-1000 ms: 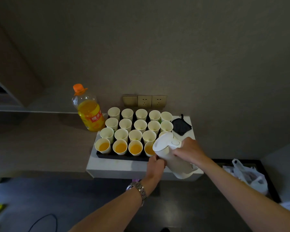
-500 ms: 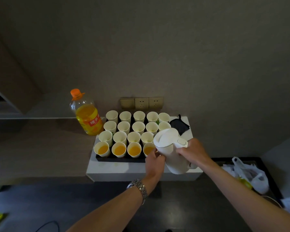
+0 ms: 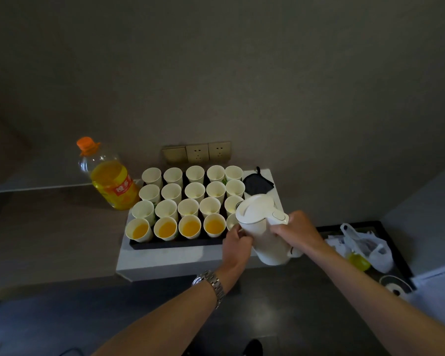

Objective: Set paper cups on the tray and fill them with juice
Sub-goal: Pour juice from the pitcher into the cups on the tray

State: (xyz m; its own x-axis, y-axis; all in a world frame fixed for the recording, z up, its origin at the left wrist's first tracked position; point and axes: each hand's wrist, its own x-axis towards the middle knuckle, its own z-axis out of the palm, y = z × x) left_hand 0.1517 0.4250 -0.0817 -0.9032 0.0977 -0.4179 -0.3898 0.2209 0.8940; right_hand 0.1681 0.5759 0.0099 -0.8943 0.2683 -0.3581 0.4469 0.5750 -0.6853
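While R hand (image 3: 297,231) fingers grip jug (image 3: 261,227), L hand (image 3: 235,244) fingers hold cup (image 3: 232,222).

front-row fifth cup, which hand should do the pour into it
Right. The right hand already grips the white kettle by its handle above that cup, while the left hand steadies the cup.

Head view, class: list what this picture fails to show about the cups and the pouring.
- Fifth front-row cup: mostly hidden by the white jug and left hand; its juice level is unseen.
- Jug spout: faces away, so any stream is unseen.
- Back-row cups: interiors too dim to judge.
- Bottle label: too small to read.
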